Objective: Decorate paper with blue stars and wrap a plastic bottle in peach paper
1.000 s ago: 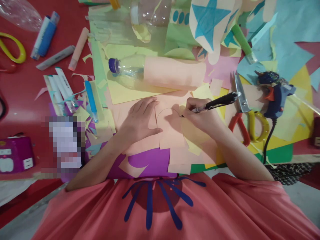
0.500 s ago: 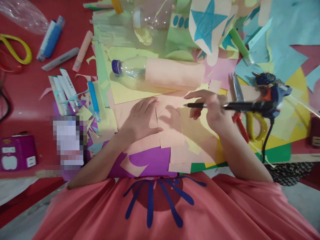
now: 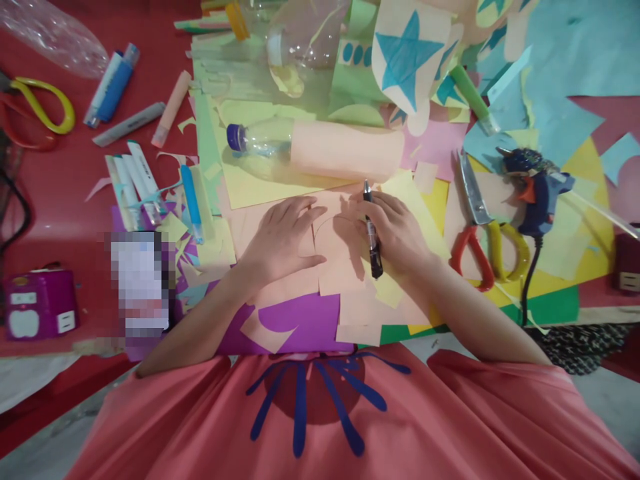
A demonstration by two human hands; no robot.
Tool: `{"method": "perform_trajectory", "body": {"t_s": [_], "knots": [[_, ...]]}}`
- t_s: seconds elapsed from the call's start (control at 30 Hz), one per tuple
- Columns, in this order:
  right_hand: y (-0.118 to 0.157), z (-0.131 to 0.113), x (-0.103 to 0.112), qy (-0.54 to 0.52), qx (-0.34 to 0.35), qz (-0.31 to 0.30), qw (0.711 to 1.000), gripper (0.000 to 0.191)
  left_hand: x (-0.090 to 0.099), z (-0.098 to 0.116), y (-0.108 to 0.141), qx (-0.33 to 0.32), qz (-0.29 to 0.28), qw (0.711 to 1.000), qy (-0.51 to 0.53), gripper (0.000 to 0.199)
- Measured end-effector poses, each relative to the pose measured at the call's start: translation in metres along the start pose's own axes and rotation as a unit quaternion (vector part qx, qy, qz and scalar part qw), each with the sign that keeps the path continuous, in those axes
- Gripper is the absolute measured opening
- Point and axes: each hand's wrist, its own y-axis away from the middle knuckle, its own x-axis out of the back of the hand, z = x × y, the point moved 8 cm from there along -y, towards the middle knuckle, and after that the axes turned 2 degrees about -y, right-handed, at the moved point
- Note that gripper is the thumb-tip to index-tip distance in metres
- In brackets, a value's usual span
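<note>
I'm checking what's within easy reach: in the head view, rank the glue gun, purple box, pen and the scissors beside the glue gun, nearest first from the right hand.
1. Pen: in the right hand.
2. Scissors: to its right.
3. Glue gun: right, beyond the scissors.
4. Purple box: far left.

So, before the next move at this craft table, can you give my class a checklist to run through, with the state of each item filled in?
1. Left hand spread flat, thumb reaching onto the marked peach paper: ok.
2. Pen secure in the right hand: ok, held against the fingers.
3. Drawn curve fully visible: not ok; only its left part shows clearly, beside the right hand and its shadow.
4. Scissors off the marked paper: ok, lying between the right forearm and the glue gun.
5. Glue gun switched off: cannot tell.
6. Blue cap on the paper-wrapped bottle: ok.
</note>
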Motion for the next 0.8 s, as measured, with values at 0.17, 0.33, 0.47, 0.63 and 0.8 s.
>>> {"method": "perform_trajectory", "body": {"t_s": [0.17, 0.33, 0.47, 0.63, 0.8], "knots": [[0.003, 0.007, 0.009, -0.104, -0.081, 0.07, 0.989, 0.022, 0.0, 0.001, 0.002, -0.028, 0.014, 0.999, 0.036, 0.077], [0.002, 0.014, 0.017, -0.243, -0.19, 0.119, 0.944, 0.01, 0.007, -0.011, 0.005, 0.026, 0.096, 0.947, 0.306, 0.085], [0.001, 0.01, 0.033, -0.3, -0.187, 0.212, 0.911, 0.02, -0.016, -0.001, 0.007, 0.096, -0.022, 0.815, 0.572, 0.076], [0.001, 0.009, 0.038, -0.263, -0.224, 0.188, 0.919, 0.022, -0.047, 0.008, 0.021, 0.2, -0.107, 0.76, 0.609, 0.058], [0.006, 0.016, 0.047, -0.152, -0.184, 0.107, 0.965, 0.017, -0.058, 0.0, 0.026, 0.236, -0.051, 0.73, 0.639, 0.052]]}}
